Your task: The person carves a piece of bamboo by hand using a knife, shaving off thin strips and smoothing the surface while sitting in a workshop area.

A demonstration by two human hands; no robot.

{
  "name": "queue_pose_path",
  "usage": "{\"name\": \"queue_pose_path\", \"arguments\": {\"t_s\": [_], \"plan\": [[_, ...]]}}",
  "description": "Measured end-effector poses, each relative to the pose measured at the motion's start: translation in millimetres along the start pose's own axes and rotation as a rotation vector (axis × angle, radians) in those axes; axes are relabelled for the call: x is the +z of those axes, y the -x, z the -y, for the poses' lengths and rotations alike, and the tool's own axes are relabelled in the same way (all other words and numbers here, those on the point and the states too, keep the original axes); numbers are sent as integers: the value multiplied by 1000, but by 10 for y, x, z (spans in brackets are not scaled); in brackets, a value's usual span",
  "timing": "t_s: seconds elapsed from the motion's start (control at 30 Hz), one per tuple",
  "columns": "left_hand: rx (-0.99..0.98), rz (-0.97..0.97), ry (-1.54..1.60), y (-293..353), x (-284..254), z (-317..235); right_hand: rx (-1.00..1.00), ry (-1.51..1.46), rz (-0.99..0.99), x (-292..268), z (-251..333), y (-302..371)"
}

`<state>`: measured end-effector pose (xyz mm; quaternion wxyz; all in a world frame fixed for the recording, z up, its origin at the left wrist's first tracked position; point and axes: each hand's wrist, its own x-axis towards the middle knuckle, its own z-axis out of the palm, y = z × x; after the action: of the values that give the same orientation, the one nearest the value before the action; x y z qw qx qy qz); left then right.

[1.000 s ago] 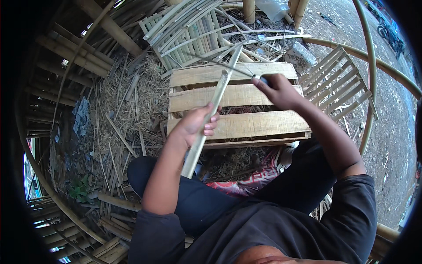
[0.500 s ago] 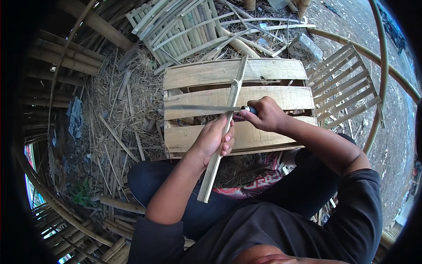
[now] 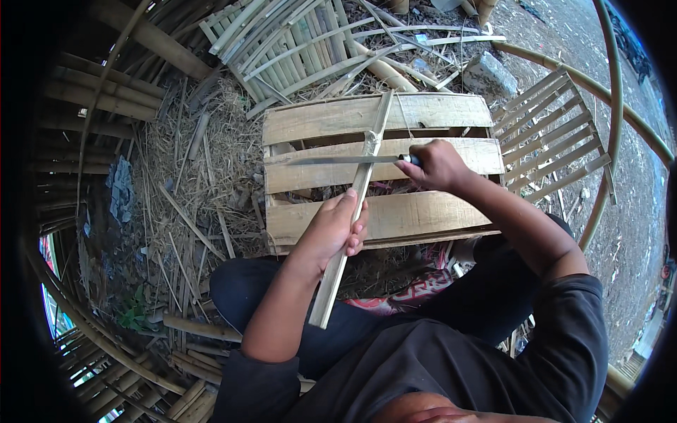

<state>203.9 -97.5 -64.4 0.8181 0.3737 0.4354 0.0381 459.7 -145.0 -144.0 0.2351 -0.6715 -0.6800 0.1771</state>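
Observation:
A split bamboo strip [image 3: 363, 178] slants across a low slatted wooden crate [image 3: 317, 220], its far end over the top slat. My left hand [image 3: 331, 229] is closed around the strip's lower half, and the near end sticks out below toward my lap. In my right hand [image 3: 436, 166] is the dark handle of a long knife, gripped tightly. The knife blade [image 3: 331, 161] points left and lies across the strip, just below a rough joint on the bamboo [image 3: 371, 141].
Bamboo slat panels [image 3: 303, 53] lie beyond the crate, and another slatted panel [image 3: 553, 137] leans at its right. A concrete block [image 3: 490, 75] sits behind. Straw and shavings [image 3: 190, 176] cover the ground at left; bamboo poles [image 3: 617, 106] curve along the right.
The knife and my right hand have moved up and slightly right, nearer the strip's joint. My left hand and the strip have shifted slightly left.

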Motion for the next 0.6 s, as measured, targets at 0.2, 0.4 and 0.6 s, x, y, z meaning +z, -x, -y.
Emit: {"name": "queue_pose_path", "arguments": {"t_s": [0.2, 0.4, 0.6], "plan": [[36, -71, -206, -135, 4, 35, -107, 188, 26, -66, 310, 31], [24, -64, -92, -303, 64, 98, 12, 197, 91, -32, 293, 24], [24, -9, -10, -295, 113, 77, -46, 203, -81, 91, 239, 82]]}}
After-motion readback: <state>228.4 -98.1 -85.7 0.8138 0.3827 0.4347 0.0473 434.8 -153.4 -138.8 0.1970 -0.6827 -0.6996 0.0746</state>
